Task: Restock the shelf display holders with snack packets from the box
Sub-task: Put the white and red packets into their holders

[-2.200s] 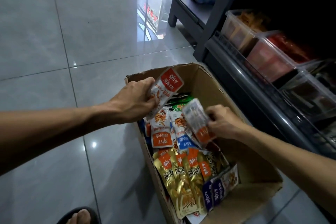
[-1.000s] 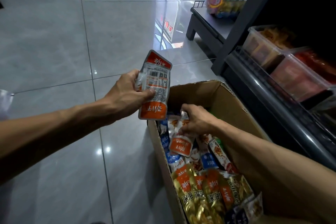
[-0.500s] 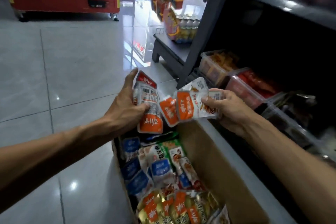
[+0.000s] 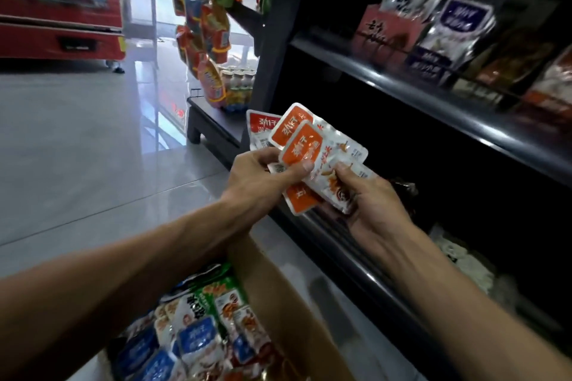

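Head cam: both hands up in front of the dark shelf (image 4: pixel 433 108), sharing one fanned stack of orange-and-white snack packets (image 4: pixel 312 151). Left hand (image 4: pixel 260 176) fingers curled round the stack's left side, thumb pressed flat on the front packet. Right hand (image 4: pixel 371 198) grips the lower right edge, thumb on top, fingers underneath. Cardboard box (image 4: pixel 278 297) sits below on the floor, just beside the shelf base, more packets inside. Packaged snacks line the upper shelf.
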